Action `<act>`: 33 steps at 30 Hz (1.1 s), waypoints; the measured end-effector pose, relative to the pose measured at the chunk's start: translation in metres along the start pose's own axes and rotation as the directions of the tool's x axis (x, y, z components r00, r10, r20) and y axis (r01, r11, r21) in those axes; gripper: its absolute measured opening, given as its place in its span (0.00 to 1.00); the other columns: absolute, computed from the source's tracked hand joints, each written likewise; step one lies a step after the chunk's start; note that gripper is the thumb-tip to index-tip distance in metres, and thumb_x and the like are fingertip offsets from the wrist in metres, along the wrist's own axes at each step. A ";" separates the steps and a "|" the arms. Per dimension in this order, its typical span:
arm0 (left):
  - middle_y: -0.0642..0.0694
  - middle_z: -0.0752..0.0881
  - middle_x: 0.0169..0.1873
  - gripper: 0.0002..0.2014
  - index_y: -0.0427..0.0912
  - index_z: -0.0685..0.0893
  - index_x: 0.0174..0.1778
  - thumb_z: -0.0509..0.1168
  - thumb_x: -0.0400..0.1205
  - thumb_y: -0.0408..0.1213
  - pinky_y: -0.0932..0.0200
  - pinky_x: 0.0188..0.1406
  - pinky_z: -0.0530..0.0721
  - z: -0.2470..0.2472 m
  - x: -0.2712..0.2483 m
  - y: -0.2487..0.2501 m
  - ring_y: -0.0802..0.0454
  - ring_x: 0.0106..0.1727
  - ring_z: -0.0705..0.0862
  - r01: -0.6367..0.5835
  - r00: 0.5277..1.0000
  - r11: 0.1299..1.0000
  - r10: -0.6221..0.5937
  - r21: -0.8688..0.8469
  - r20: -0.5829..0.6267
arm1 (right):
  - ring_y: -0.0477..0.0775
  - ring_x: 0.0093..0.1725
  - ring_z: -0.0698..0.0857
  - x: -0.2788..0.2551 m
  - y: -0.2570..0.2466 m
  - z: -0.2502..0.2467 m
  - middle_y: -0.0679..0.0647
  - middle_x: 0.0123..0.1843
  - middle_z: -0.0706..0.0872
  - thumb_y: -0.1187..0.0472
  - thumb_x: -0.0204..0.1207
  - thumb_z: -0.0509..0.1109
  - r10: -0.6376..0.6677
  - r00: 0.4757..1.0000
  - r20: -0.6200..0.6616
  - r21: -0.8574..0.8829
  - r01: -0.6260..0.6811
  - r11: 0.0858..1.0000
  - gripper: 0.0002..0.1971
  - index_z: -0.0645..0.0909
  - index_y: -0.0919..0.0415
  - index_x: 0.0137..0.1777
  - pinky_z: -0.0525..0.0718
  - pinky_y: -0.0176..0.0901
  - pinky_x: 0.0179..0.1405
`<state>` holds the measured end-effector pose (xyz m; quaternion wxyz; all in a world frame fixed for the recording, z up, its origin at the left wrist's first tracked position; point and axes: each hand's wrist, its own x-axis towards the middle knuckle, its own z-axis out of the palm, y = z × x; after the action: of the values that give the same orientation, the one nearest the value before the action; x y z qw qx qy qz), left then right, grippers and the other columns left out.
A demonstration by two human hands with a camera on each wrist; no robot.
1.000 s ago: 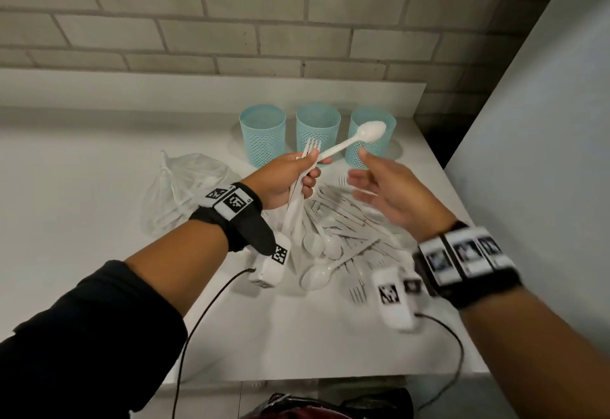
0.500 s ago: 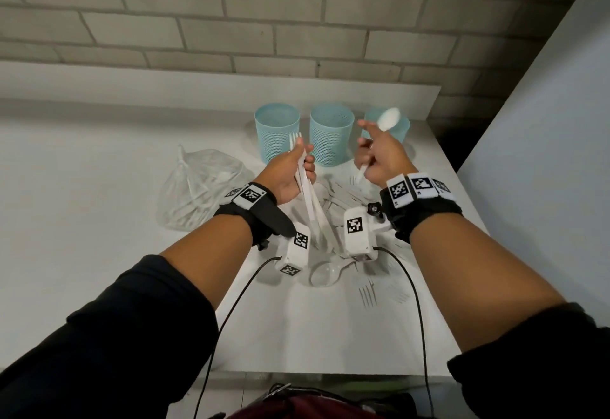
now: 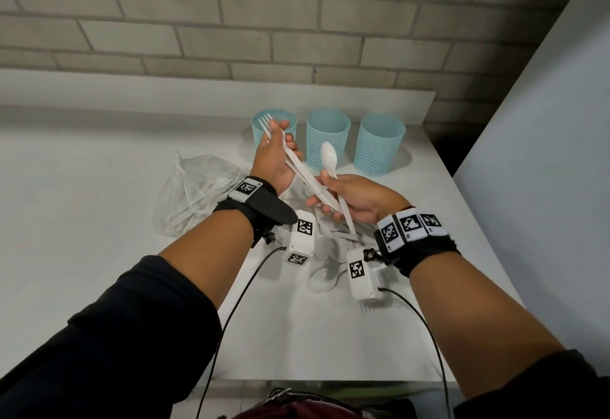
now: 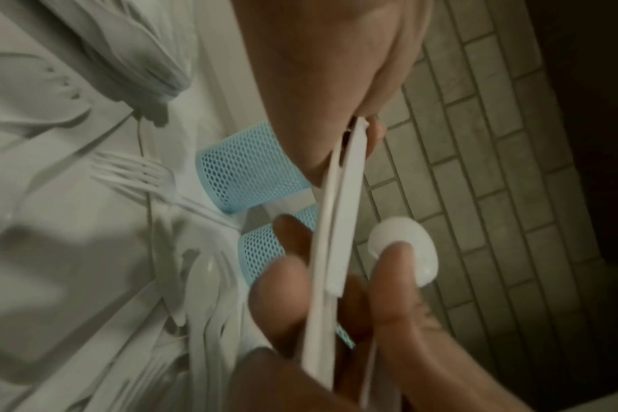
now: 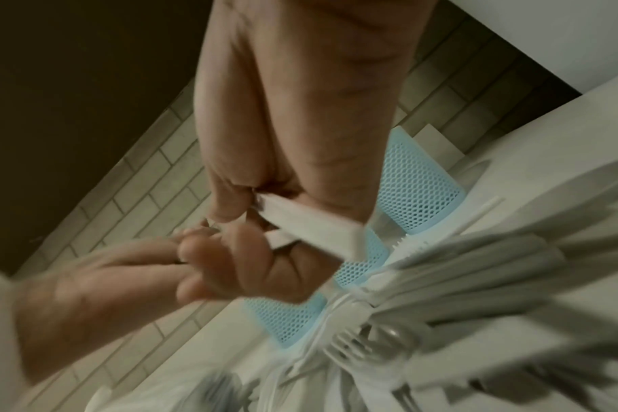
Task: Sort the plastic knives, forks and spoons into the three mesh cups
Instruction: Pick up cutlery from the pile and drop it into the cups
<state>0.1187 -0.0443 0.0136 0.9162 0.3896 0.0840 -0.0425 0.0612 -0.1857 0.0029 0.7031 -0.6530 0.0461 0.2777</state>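
Three light-blue mesh cups stand in a row at the back: left cup (image 3: pixel 287 121), middle cup (image 3: pixel 327 141), right cup (image 3: pixel 379 144). My left hand (image 3: pixel 284 141) grips a small bundle of white cutlery (image 3: pixel 297 164); a fork's tines point up in front of the left cup. My right hand (image 3: pixel 326 194) holds a white spoon (image 3: pixel 330 156) upright by its handle, bowl in front of the middle cup. Its fingers also touch the lower ends of the bundle's handles (image 4: pixel 339 209). The spoon's bowl (image 4: pixel 406 251) shows past the fingers. A pile of white cutlery (image 3: pixel 330 243) lies under both hands.
A clear plastic bag (image 3: pixel 198 194) with more cutlery lies left of the pile. The white table (image 3: pixel 99 220) ends at a brick wall behind and at a grey panel (image 3: pixel 544 154) on the right. Camera cables trail off the front edge.
My right hand has come down and left from near the right cup, still with the spoon, and now meets the bundle's handles. The left hand has tilted the bundle towards the left cup.
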 end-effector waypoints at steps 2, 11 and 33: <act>0.52 0.69 0.23 0.14 0.43 0.77 0.44 0.54 0.86 0.49 0.68 0.23 0.71 0.001 0.000 -0.002 0.61 0.20 0.70 -0.013 1.000 1.000 0.014 0.028 -0.016 | 0.41 0.21 0.71 0.004 0.007 0.000 0.54 0.35 0.79 0.55 0.85 0.56 -0.022 1.000 0.003 0.011 0.022 1.000 0.20 0.74 0.68 0.68 0.68 0.28 0.14; 0.53 0.85 0.28 0.11 0.43 0.81 0.40 0.59 0.86 0.40 0.60 0.35 0.78 0.001 -0.017 -0.026 0.58 0.35 0.80 0.112 0.994 0.959 -0.110 0.259 -0.024 | 0.40 0.17 0.68 0.015 0.012 0.002 0.54 0.31 0.73 0.61 0.85 0.57 -0.064 0.997 -0.043 0.045 0.066 0.997 0.09 0.76 0.63 0.48 0.62 0.27 0.12; 0.47 0.77 0.32 0.13 0.42 0.79 0.56 0.51 0.89 0.42 0.68 0.23 0.76 0.014 0.003 -0.023 0.58 0.25 0.76 0.040 0.990 0.904 -0.093 0.426 0.106 | 0.44 0.22 0.67 0.043 -0.083 -0.049 0.49 0.28 0.68 0.48 0.84 0.55 -0.412 0.635 -0.654 -0.180 0.399 0.899 0.15 0.73 0.59 0.50 0.65 0.37 0.20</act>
<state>0.1206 -0.0701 0.0064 0.8115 0.5721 0.0292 -0.1149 0.1497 -0.2170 0.0520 0.6752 -0.7081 0.1485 -0.1438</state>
